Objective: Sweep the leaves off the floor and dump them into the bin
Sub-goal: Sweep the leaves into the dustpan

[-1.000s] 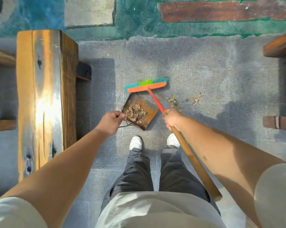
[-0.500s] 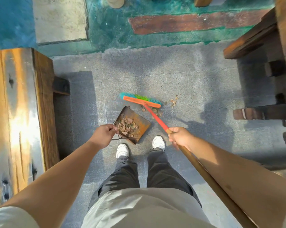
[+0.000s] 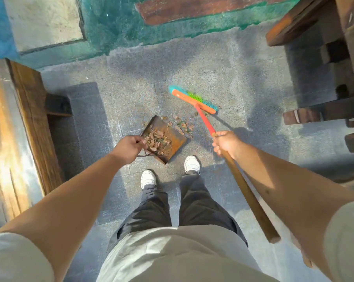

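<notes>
The rusty dustpan (image 3: 165,139) sits on the grey stone floor (image 3: 131,82) just ahead of the white shoes (image 3: 148,178), with bare paving beyond it up to the green painted strip (image 3: 119,23). A wooden bench (image 3: 15,129) stands well to its left, dark timber furniture (image 3: 334,78) well to its right. Dry leaves (image 3: 156,140) lie piled in the dustpan; loose leaves (image 3: 183,126) lie just off its right edge. Half a second ago the broom head (image 3: 193,99) touched the dustpan's far lip; now it is swung out right, apart from it. The left hand (image 3: 129,148) reaches forward, fingers closed on the dustpan's wire handle. The right hand (image 3: 226,143) grips the broom handle (image 3: 247,192), arm extended.
</notes>
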{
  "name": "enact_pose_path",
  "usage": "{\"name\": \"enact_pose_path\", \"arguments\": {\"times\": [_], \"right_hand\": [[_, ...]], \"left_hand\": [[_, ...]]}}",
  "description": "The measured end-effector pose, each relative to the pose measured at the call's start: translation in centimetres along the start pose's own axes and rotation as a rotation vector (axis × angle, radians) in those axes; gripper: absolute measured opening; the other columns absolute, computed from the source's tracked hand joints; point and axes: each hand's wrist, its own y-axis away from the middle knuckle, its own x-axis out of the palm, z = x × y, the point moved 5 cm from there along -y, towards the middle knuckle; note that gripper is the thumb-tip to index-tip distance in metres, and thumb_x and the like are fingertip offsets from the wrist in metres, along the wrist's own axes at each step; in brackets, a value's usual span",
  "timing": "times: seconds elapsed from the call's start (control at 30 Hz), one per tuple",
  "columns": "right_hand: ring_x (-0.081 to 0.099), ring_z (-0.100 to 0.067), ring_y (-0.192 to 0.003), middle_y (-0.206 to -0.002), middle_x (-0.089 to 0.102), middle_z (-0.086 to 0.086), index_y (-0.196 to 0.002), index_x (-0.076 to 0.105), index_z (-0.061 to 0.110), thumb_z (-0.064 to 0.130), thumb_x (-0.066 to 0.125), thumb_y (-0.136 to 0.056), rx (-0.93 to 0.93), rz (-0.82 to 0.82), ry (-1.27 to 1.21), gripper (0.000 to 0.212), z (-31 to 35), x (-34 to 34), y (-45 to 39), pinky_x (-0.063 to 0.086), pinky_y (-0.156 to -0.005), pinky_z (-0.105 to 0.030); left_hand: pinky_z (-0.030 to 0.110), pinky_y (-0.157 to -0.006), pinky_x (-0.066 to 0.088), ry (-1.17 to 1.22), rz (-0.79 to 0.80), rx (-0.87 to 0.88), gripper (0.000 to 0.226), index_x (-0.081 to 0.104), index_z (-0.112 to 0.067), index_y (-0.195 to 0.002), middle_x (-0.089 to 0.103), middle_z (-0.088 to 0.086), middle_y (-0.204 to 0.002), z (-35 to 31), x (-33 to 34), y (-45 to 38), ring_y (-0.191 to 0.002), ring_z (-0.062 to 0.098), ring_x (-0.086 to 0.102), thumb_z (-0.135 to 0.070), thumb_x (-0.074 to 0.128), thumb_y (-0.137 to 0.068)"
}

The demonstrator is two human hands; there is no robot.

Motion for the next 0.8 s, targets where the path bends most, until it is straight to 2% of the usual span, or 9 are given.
{"name": "enact_pose_path", "arguments": {"times": [0.1, 0.23, 0.33, 0.43, 0.6, 0.7, 0.73, 0.77, 0.8], "right_hand": [[0.042, -0.011, -0.040, -0.064, 0.044, -0.003, -0.076, 0.049, 0.018, -0.003, 0.043, -0.095, 0.030, 0.043, 0.005, 0.030, -0.6, 2.1, 0.3, 0.032, -0.032, -0.013], [0.049, -0.012, -0.058, -0.075, 0.052, -0.002, -0.084, 0.053, 0.016, 0.001, 0.048, -0.096, 0.045, 0.102, -0.013, 0.020, -0.9, 4.3, 2.1, 0.042, -0.050, -0.021], [0.049, -0.010, -0.057, -0.080, 0.054, -0.002, -0.102, 0.058, 0.012, 0.007, 0.051, -0.097, 0.113, 0.148, -0.154, 0.011, -1.4, 5.4, 4.5, 0.042, -0.048, -0.020], [0.048, -0.007, -0.045, -0.071, 0.054, -0.002, -0.120, 0.056, 0.011, 0.009, 0.050, -0.098, 0.228, 0.235, -0.280, 0.022, -2.3, 6.7, 6.9, 0.039, -0.036, -0.018], [0.043, -0.005, -0.038, -0.068, 0.050, -0.003, -0.129, 0.051, 0.009, 0.009, 0.048, -0.099, 0.242, 0.370, -0.361, 0.030, -4.0, 7.2, 10.8, 0.036, -0.032, -0.015], [0.044, -0.003, -0.037, -0.068, 0.050, -0.004, -0.121, 0.055, 0.008, 0.011, 0.049, -0.099, 0.234, 0.454, -0.472, 0.023, -5.0, 6.2, 12.3, 0.037, -0.030, -0.014], [0.044, -0.003, -0.037, -0.068, 0.051, -0.004, -0.119, 0.057, 0.009, 0.010, 0.048, -0.099, 0.221, 0.460, -0.478, 0.022, -5.1, 5.7, 12.6, 0.036, -0.030, -0.014], [0.043, -0.003, -0.037, -0.068, 0.052, -0.004, -0.120, 0.058, 0.010, 0.010, 0.047, -0.099, 0.208, 0.459, -0.480, 0.023, -5.3, 5.2, 12.6, 0.036, -0.030, -0.014], [0.044, -0.003, -0.037, -0.068, 0.052, -0.004, -0.124, 0.056, 0.010, 0.009, 0.046, -0.100, 0.193, 0.460, -0.482, 0.027, -5.2, 4.8, 12.4, 0.036, -0.030, -0.015]], "left_hand": [[0.019, -0.038, 0.020, 0.004, 0.003, -0.006, 0.030, 0.065, -0.019, -0.078, 0.038, -0.008, -0.030, -0.9, 0.5, 0.0, -0.033, 0.009, 0.024, -0.032, 0.047, -0.098], [0.015, -0.033, 0.020, 0.053, 0.020, -0.016, 0.029, 0.065, -0.015, -0.079, 0.042, -0.010, -0.030, -1.8, 1.4, 0.3, -0.029, 0.003, 0.023, -0.030, 0.048, -0.098], [0.012, -0.030, 0.018, 0.081, 0.030, -0.013, 0.029, 0.064, -0.012, -0.080, 0.040, -0.011, -0.028, -2.5, 1.9, 0.5, -0.026, 0.002, 0.022, -0.027, 0.048, -0.098], [0.013, -0.030, 0.019, 0.076, 0.017, -0.009, 0.029, 0.064, -0.011, -0.080, 0.040, -0.012, -0.028, -2.6, 2.2, 0.5, -0.024, 0.002, 0.024, -0.027, 0.048, -0.098], [0.023, -0.040, 0.021, -0.008, 0.008, 0.008, 0.031, 0.066, -0.015, -0.078, 0.037, -0.010, -0.032, -2.5, 2.3, 1.1, -0.032, 0.008, 0.028, -0.033, 0.050, -0.097], [0.025, -0.042, 0.024, -0.042, -0.008, 0.016, 0.031, 0.067, -0.013, -0.080, 0.040, -0.008, -0.035, -2.3, 1.6, 1.7, -0.038, 0.016, 0.031, -0.032, 0.049, -0.097], [0.028, -0.043, 0.030, -0.033, -0.004, 0.026, 0.031, 0.068, -0.011, -0.084, 0.050, -0.001, -0.041, -2.3, 1.3, 2.1, -0.040, 0.023, 0.039, -0.031, 0.048, -0.097], [0.035, -0.048, 0.041, -0.027, -0.006, 0.031, 0.032, 0.069, -0.007, -0.089, 0.063, 0.018, -0.059, -2.2, 1.2, 2.4, -0.048, 0.033, 0.052, -0.030, 0.049, -0.098], [0.046, -0.061, 0.050, -0.027, -0.024, 0.029, 0.032, 0.069, -0.003, -0.094, 0.066, 0.034, -0.088, -2.0, 1.0, 2.6, -0.065, 0.043, 0.060, -0.029, 0.049, -0.098]]}}
